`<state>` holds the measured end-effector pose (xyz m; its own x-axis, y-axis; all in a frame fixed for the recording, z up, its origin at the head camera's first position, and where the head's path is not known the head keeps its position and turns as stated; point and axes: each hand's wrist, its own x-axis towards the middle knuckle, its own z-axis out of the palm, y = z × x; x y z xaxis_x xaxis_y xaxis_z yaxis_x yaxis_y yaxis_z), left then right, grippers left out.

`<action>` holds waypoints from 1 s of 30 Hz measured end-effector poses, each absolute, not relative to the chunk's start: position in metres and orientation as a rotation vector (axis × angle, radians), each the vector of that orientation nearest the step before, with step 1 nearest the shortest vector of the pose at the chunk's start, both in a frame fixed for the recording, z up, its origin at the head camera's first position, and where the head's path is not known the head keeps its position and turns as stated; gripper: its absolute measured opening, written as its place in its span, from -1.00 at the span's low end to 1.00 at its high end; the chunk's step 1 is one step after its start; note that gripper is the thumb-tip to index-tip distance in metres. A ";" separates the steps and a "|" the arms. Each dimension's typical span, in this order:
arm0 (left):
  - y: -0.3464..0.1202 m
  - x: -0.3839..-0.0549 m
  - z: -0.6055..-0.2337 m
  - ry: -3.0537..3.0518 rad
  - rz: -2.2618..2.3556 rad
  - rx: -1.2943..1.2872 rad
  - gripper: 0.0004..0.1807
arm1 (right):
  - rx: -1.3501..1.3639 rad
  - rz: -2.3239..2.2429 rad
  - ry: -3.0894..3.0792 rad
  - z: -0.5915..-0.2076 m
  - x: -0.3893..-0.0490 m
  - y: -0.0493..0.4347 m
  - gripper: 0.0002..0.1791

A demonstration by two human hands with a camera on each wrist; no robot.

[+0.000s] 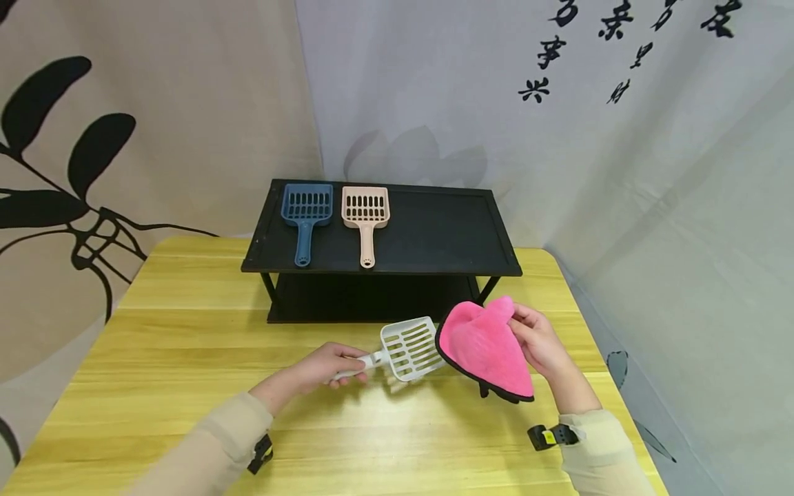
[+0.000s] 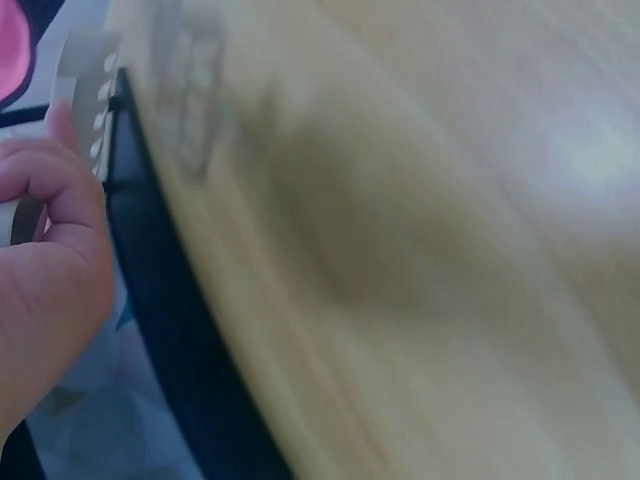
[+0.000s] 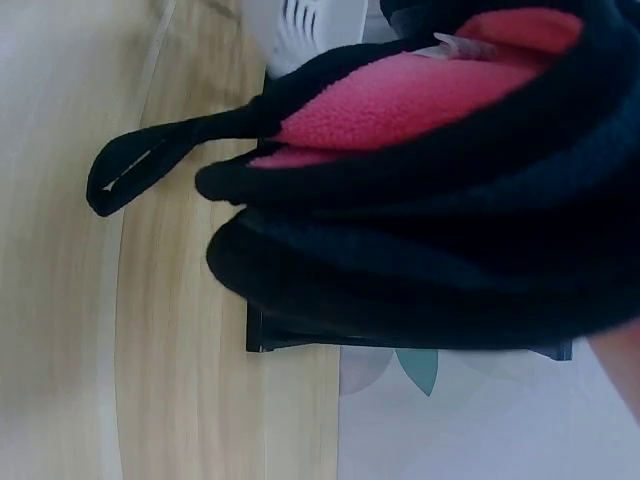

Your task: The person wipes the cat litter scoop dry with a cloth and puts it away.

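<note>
My left hand [image 1: 335,365] grips the handle of a white slotted litter scoop [image 1: 412,348], its head pointing right above the wooden table. In the left wrist view the fingers [image 2: 50,190] curl round the handle, with part of the scoop's slotted edge beyond. My right hand [image 1: 538,337] pinches a bunched pink cloth [image 1: 484,344] with black edging, which hangs down and overlaps the right edge of the scoop head in the head view. From the right wrist, the cloth [image 3: 400,105] shows folded, with a black hanging loop at one side; most of that hand is hidden behind it.
A black two-level rack [image 1: 446,234] stands at the back of the wooden table [image 1: 186,344]. On its top lie a blue litter scoop [image 1: 307,207] and a pale pink one [image 1: 366,207], side by side. A printed curtain [image 1: 403,83] hangs behind.
</note>
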<state>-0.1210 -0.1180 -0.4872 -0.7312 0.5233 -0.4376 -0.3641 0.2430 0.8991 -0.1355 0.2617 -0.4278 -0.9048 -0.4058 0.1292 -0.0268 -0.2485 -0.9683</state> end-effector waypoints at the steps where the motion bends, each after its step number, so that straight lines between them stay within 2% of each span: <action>1: -0.121 -0.122 -0.484 1.803 1.574 0.157 -0.52 | -0.511 -2.256 1.759 -0.427 -0.135 0.262 -0.63; 6: -0.135 -0.127 -0.471 1.801 1.547 0.207 -0.52 | -0.412 -2.316 1.844 -0.422 -0.132 0.259 -0.51; 10: -0.142 -0.129 -0.462 1.798 1.524 0.207 -0.51 | -0.344 -2.309 1.905 -0.419 -0.131 0.257 -0.51; 22: -0.149 -0.133 -0.449 1.785 1.525 0.244 -0.53 | -0.138 -2.006 2.327 -0.420 -0.133 0.246 -0.58; 24: -0.148 -0.134 -0.449 1.773 1.535 0.252 -0.54 | -0.083 -1.960 2.378 -0.419 -0.134 0.242 -0.62; 28: -0.145 -0.136 -0.447 1.766 1.541 0.253 -0.54 | -0.029 -1.894 2.438 -0.418 -0.136 0.233 -0.85; 30: -0.143 -0.136 -0.446 1.767 1.533 0.252 -0.55 | -0.014 -1.884 2.446 -0.418 -0.137 0.227 -0.78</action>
